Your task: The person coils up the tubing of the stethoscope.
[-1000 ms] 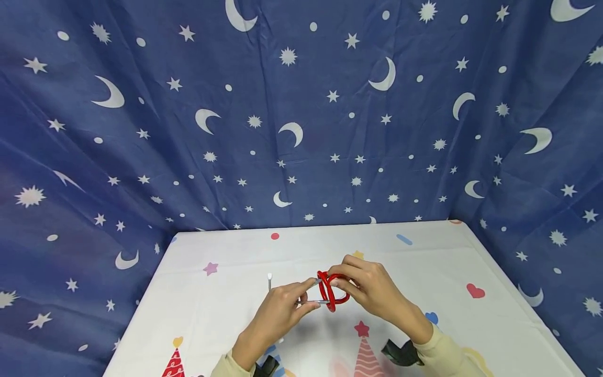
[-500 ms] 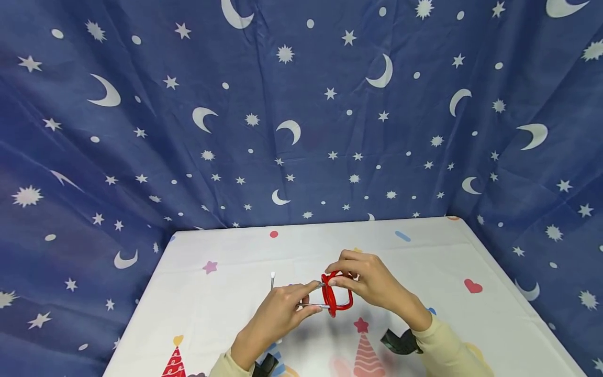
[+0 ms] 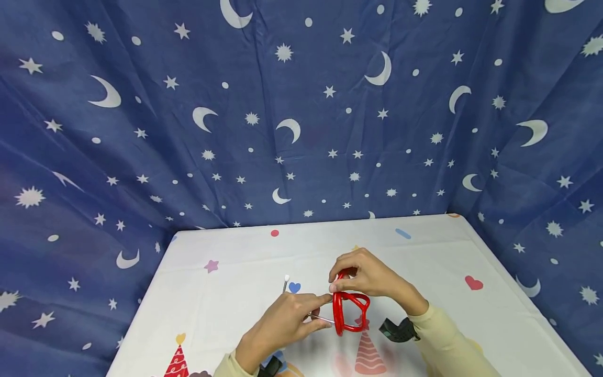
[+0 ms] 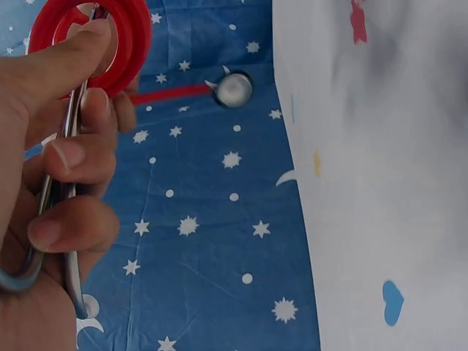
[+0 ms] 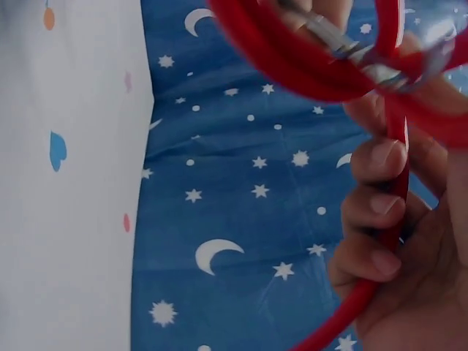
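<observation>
Between my hands is a stethoscope with glossy red tubing [image 3: 338,317] coiled into loops. My left hand [image 3: 292,320] grips its metal ear tubes [image 4: 71,139], thumb pressed near the red coil [image 4: 135,44] in the left wrist view. A white ear tip [image 3: 287,278] sticks up beyond that hand. The round silver chest piece [image 4: 234,89] hangs at the end of a red length in the left wrist view. My right hand [image 3: 365,275] pinches the top of the loops; the right wrist view has its fingers curled round a red tube [image 5: 398,164].
Below the hands lies a table [image 3: 226,303] under a white cloth printed with hearts, stars and party hats. A dark blue curtain [image 3: 301,104] with moons and stars hangs behind and at both sides. Dark wrist mounts [image 3: 398,331] sit on both wrists.
Both hands have shifted the stethoscope slightly right, and its red loops hang lower and nearer me. My right fingers now sit at the upper end of the coil.
</observation>
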Demonstrator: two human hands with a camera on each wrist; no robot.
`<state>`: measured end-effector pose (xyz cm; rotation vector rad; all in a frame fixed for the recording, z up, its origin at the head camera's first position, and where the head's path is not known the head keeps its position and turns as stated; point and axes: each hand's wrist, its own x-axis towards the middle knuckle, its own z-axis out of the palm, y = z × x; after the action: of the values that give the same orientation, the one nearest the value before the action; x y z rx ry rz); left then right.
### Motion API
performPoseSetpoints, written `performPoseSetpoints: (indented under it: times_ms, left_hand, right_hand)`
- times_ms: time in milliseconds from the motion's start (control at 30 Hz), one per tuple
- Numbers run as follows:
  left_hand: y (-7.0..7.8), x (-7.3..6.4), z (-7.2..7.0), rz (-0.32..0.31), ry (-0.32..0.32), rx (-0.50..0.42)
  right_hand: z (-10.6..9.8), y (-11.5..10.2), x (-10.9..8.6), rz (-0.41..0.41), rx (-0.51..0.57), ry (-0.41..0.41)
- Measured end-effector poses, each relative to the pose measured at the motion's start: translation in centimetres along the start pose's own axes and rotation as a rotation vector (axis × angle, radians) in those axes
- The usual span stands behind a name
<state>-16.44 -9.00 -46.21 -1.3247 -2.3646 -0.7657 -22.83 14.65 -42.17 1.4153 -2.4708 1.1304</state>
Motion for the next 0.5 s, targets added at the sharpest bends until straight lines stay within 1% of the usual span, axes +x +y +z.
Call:
performPoseSetpoints:
  times_ms: [100,133,267,367,433,500]
  left_hand:
    - [0.3,0.1,0.0,-0.001,0.013,-0.042]
    - [0.3,0.0,0.0,-0.011,0.016,-0.055]
    - [0.4,-0.1,0.0,-0.063,0.041,-0.127]
    - [0.2,-0.3,0.1,-0.081,0.082,-0.161]
    - [0.0,-0.3,0.0,-0.096,0.120,-0.172]
    - [-0.2,-0.3,-0.2,-0.106,0.160,-0.175]
  right_hand:
    - [0.1,0.7,0.0,-0.004,0.111,-0.029]
    - [0.1,0.6,0.1,-0.008,0.156,-0.032]
    - [0.9,1.8,-0.3,0.007,0.347,-0.023]
    - [1.8,2.8,-0.8,0.070,0.401,0.009]
    - [2.2,3.0,-1.1,0.126,0.395,0.040]
    - [2.6,3.2,-1.5,0.195,0.365,0.079]
